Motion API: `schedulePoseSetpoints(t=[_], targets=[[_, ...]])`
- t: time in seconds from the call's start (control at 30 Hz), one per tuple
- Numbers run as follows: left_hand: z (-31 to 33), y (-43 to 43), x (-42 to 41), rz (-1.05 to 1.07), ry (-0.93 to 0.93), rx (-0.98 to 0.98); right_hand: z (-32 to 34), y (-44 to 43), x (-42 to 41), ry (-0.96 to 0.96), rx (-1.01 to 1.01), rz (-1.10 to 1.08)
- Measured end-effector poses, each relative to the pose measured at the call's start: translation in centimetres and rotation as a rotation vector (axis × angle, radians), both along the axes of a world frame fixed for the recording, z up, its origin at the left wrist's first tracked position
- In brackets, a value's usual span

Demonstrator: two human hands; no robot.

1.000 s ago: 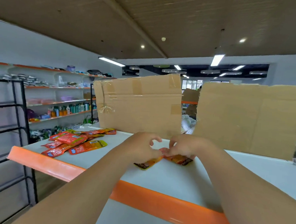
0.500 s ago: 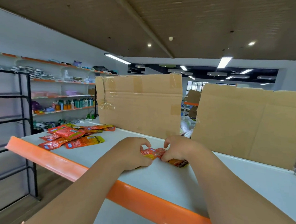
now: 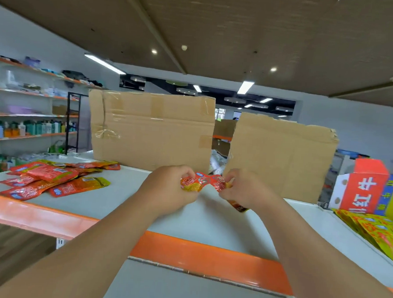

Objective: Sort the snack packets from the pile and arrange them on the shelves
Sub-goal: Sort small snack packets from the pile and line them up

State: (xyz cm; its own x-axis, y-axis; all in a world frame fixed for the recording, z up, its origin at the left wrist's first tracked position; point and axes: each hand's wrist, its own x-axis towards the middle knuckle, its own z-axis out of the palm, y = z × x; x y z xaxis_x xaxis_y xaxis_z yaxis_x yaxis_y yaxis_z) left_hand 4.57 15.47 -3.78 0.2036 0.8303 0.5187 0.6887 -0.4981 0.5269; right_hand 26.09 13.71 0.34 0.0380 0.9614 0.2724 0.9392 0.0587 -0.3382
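Left hand (image 3: 168, 188) & right hand (image 3: 245, 193), mid-frame, each pinch one end of crinkly red-yellow foil snack packets (image 3: 201, 183), held just above white shelf w/ orange front edge (image 3: 119, 205). Centre-left on same shelf lies pile of flat red-orange packets (image 3: 48, 179).

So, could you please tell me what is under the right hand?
A dark-ended orange packet pokes out beneath the right hand, which pinches a red packet. The hand covers the rest, so whether more lie there cannot be seen.
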Motion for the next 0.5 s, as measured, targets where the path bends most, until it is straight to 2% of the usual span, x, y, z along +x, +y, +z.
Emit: schedulePoseSetpoints(t=[0.07,0.23,0.5], targets=[[0.7,-0.2,0.9,-0.047,0.022,0.044,0.1,-1.5,0.9,0.068,0.054,-0.038],[3.8,-2.0,5.3,-0.143,0.06,0.127,2.5,-6.7,4.8,0.057,0.174,-0.188],[6.8,-7.3,18.6,-0.37,0.018,0.185,5.3,-18.5,16.0,0.004,0.303,-0.477]])
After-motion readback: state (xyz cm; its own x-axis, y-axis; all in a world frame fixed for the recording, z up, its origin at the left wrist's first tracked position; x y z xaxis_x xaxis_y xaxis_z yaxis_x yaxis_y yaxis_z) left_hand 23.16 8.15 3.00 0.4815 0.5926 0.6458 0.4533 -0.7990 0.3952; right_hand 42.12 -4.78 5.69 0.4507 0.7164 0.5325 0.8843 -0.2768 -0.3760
